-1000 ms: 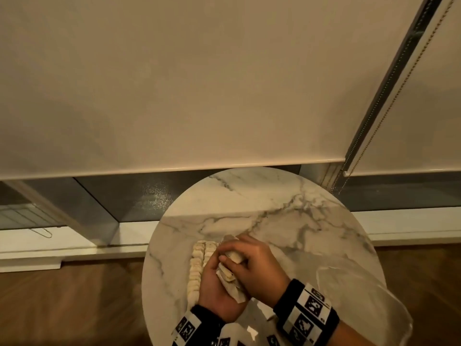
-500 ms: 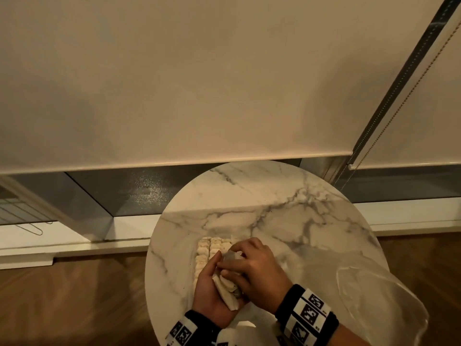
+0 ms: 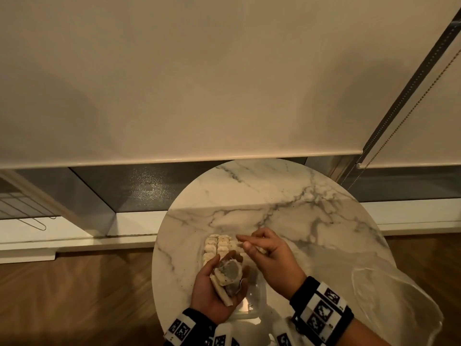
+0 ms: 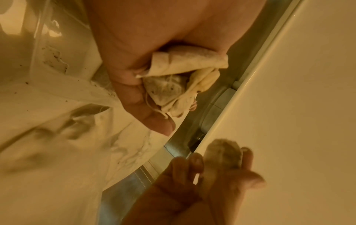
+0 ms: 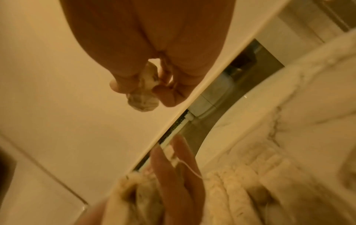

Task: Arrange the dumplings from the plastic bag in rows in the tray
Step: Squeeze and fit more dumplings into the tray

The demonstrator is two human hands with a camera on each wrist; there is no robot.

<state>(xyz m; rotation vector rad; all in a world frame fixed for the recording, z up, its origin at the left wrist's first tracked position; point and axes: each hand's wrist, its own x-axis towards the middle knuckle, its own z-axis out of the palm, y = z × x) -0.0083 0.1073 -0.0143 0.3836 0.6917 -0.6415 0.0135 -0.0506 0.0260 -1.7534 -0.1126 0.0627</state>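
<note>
Pale dumplings (image 3: 219,244) lie in rows in a clear tray (image 3: 253,299) on the round marble table (image 3: 262,196). My left hand (image 3: 229,267) is palm up over the tray's near part, fingers curled round a clump of dumplings (image 3: 228,274); the left wrist view shows the clump (image 4: 179,86) with loose threads. My right hand (image 3: 243,241) hovers over the tray's far right part and pinches a single dumpling (image 5: 143,99) between thumb and fingers. The left wrist view shows that dumpling (image 4: 223,153) too. The clear plastic bag (image 3: 396,300) lies at the table's right edge.
The table stands against a low window sill (image 3: 74,236) under a drawn roller blind (image 3: 199,83) with a bead chain (image 3: 389,138) at the right. Wooden floor (image 3: 74,295) lies to the left. The far half of the marble top is bare.
My right hand has come off the clump in my left hand with one dumpling and moved away over the tray. My left hand has turned palm up, showing the clump.
</note>
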